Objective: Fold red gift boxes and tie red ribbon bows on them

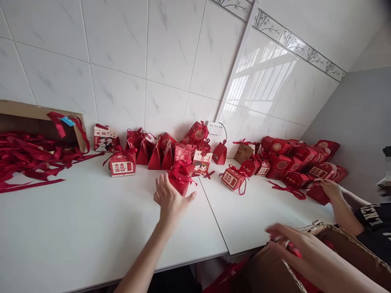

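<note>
My left hand is over the white table, fingers and thumb spread apart. Right behind its fingers stands a red gift box with a ribbon bow; whether the fingertips touch it I cannot tell. My right hand is at the near side of an open cardboard carton, blurred by motion. Something red shows beneath its fingers, but whether the hand holds it is unclear. Near the left hand, several red tent-shaped boxes and a white-and-red box with cartoon figures stand by the wall.
At far left, a cardboard box overflows with red ribbons. A heap of red gift boxes lies at the back right. Another person's hand is on a red box there. A power strip rests against the tiled wall.
</note>
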Motion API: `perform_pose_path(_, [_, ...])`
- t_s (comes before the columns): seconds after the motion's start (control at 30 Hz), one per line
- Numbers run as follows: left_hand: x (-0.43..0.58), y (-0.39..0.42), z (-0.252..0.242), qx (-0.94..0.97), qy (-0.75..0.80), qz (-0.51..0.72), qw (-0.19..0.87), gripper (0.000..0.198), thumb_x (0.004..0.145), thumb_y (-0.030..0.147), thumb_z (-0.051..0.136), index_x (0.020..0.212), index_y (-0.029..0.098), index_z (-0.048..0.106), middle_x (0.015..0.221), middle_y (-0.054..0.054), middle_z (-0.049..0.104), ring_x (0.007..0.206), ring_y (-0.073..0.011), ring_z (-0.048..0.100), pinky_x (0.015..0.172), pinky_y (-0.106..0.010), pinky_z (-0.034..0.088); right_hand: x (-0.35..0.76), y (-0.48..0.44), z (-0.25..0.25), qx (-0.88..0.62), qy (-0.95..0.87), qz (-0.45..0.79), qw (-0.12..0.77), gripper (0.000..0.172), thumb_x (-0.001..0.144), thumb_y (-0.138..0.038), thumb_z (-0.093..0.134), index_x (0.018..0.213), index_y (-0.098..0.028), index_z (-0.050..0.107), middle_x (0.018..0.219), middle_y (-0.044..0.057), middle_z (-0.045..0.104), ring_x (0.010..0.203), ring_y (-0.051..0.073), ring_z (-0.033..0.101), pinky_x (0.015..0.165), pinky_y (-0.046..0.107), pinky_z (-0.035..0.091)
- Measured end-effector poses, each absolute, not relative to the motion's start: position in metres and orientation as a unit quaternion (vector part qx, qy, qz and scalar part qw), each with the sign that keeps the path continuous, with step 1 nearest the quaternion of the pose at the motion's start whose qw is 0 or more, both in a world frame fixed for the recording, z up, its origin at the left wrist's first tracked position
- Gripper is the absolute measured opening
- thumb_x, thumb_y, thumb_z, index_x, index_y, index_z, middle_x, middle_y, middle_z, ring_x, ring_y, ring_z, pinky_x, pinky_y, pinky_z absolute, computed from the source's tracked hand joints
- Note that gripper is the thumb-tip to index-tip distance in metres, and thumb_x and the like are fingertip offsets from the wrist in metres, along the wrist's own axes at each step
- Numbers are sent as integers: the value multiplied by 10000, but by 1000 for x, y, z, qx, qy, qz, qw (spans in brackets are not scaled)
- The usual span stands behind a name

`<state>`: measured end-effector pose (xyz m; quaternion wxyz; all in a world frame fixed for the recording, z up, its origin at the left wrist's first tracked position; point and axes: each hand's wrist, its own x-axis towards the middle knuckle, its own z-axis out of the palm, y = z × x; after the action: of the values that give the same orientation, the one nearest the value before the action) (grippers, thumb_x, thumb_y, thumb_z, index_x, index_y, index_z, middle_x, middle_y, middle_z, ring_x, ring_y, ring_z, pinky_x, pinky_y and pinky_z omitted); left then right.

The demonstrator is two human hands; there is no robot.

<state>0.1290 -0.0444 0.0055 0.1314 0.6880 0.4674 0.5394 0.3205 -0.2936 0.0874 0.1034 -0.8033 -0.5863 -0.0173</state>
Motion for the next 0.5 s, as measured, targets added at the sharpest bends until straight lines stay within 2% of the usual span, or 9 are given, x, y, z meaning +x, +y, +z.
perform_pose_path(0.07, [120, -29, 7, 703, 519, 450, 184, 1042, 616, 552, 687, 1386, 80, 168, 1318, -309, 407, 1287, -471, 334, 936, -696, 270, 304, -255, 86, -777, -618, 72, 94, 333, 890, -461, 437, 1045, -220, 608, 972, 67, 687, 842, 205, 659, 734, 321, 534])
perform_pose_path(0.17, [109, -23, 4, 719, 529, 357, 275, 984, 660, 472, 656, 1394, 63, 143, 1331, -291, 402, 1259, -418, 403, 961, -593, 345, 281, -205, 82, -741, -655, 121, 89, 334, 870, -393, 446, 1075, -176, 595, 1064, 102, 665, 906, 226, 649, 794, 349, 504])
perform_pose_path(0.27, [90, -21, 6, 774, 400, 292, 394, 997, 642, 430, 681, 1415, 127, 129, 1420, -228, 348, 1287, -353, 401, 995, -470, 390, 274, -179, 83, -725, -670, 126, 97, 300, 867, -345, 451, 1032, -160, 620, 987, 99, 690, 865, 231, 653, 751, 338, 490])
perform_pose_path(0.33, [78, -18, 13, 797, 259, 186, 514, 1020, 612, 369, 709, 1434, 195, 130, 1434, -158, 384, 1294, -311, 409, 1022, -424, 387, 281, -174, 87, -728, -666, 119, 111, 253, 871, -286, 442, 956, -159, 643, 916, 91, 704, 825, 219, 655, 721, 316, 475])
perform_pose_path(0.4, [73, -14, 23, 776, 133, 60, 613, 988, 588, 273, 710, 1435, 245, 203, 1440, -97, 413, 1311, -291, 397, 1035, -386, 384, 292, -174, 90, -738, -650, 124, 133, 236, 878, -242, 427, 882, -158, 647, 862, 82, 706, 779, 195, 655, 699, 289, 464])
perform_pose_path(0.5, [86, -9, 32, 755, 74, -11, 651, 805, 609, 215, 673, 1364, 254, 395, 1406, -66, 472, 1313, -301, 397, 1025, -380, 389, 306, -175, 88, -753, -591, 196, 214, 307, 929, -296, 362, 871, -144, 621, 870, 87, 696, 726, 156, 652, 638, 248, 470])
